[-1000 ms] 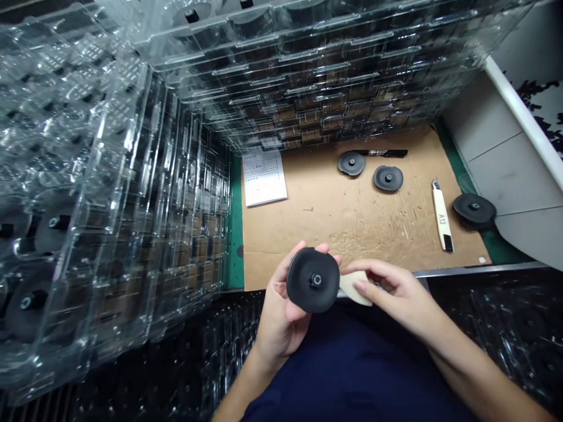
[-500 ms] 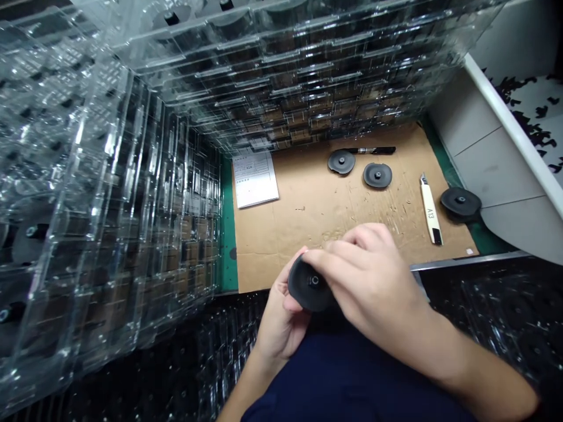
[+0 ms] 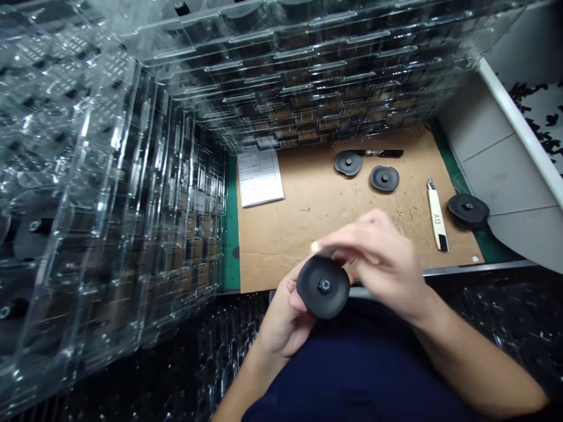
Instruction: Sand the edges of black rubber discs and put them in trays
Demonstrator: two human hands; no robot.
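A round black dished disc [image 3: 323, 299] with a small raised hub at its centre is in my left hand [image 3: 285, 313], facing up toward me. The fingers of that hand close round its left and lower side. Over the disc's upper right edge is my right hand [image 3: 382, 264], its fingers bent and smeared by motion. Its fingertips are close to the rim, but whether they grip it I cannot make out. Two similar black discs, a left one [image 3: 348, 163] and a right one [image 3: 384, 178], lie on the cardboard sheet [image 3: 272, 240] beyond my hands.
A cream utility knife [image 3: 436, 217] lies at the right, beside another black disc [image 3: 468, 210]. A black marker [image 3: 382, 153] and a printed paper [image 3: 260, 179] lie toward the back. Stacked clear plastic trays [image 3: 303, 76] wall the back and left. A pale panel [image 3: 501, 164] borders the right.
My right hand has shifted off the disc's face toward its upper edge, uncovering more of it. My left hand still holds the disc. The whole view has shifted slightly.
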